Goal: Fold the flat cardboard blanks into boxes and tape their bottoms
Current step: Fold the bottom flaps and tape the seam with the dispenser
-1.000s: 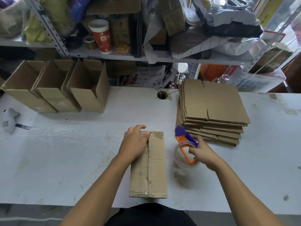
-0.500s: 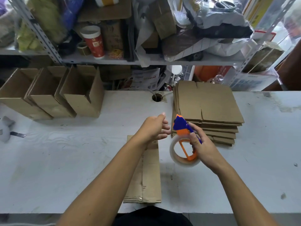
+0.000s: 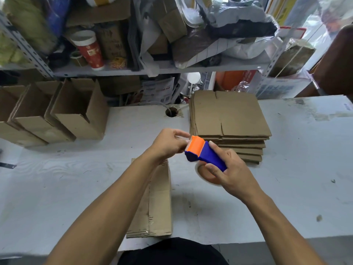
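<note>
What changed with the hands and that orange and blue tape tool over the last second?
The left hand let go of the folded box and rose to the tape dispenser, where its fingertips now pinch at the orange end. The right hand lifted the dispenser off the table and turned it, keeping its grip. The folded box, the stack of flat blanks and the open boxes stayed put.
</note>
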